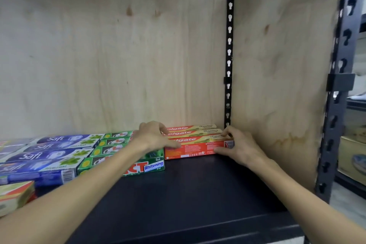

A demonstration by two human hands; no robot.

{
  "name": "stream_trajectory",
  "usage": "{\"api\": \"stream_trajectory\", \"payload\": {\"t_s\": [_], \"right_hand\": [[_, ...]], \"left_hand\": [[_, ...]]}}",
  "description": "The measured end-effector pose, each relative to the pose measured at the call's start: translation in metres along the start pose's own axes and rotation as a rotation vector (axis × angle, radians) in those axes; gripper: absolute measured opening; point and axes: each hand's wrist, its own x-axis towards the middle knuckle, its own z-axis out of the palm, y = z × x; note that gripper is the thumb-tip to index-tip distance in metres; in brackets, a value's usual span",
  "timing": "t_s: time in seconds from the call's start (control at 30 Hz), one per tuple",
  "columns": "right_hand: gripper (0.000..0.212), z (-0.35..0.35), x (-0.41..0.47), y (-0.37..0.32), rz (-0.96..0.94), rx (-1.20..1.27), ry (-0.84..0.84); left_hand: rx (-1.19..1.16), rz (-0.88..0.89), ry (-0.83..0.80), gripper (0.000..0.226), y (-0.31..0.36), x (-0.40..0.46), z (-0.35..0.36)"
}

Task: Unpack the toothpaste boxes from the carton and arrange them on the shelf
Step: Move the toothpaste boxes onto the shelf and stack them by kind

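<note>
Three red and yellow Colgate boxes (195,145) lie side by side at the back right of the black shelf (198,194). My left hand (153,135) grips the left end of the front Colgate box, thumb on its front face. My right hand (238,147) holds that box's right end, fingers on top and thumb at the front. Left of them lie several green whitening boxes (118,152), then several blue Safi boxes (49,154). The carton is out of view.
A plywood back panel (118,55) and a plywood side panel (281,65) close in the shelf. Black perforated uprights (229,55) stand at the corners. Another yellow and red box (13,194) lies at the front left. The shelf front is bare black board.
</note>
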Motion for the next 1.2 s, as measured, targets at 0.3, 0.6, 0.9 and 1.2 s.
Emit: {"api": "stream_trajectory", "payload": {"t_s": [0.3, 0.6, 0.9, 1.2], "right_hand": [[0.057, 0.006, 0.006, 0.015, 0.004, 0.153, 0.0], [0.079, 0.012, -0.005, 0.008, 0.003, -0.058, 0.026], [0.084, 0.014, -0.057, -0.022, -0.208, -0.069, 0.129], [0.082, 0.045, -0.132, -0.091, -0.31, 0.16, 0.078]], "left_hand": [[-0.08, 0.066, -0.133, 0.085, -0.018, 0.012, 0.0], [0.059, 0.154, -0.125, 0.084, -0.021, 0.007, 0.001], [0.118, 0.393, 0.241, 0.074, -0.038, -0.06, -0.002], [0.217, 0.429, 0.426, 0.084, -0.1, -0.131, -0.044]]}}
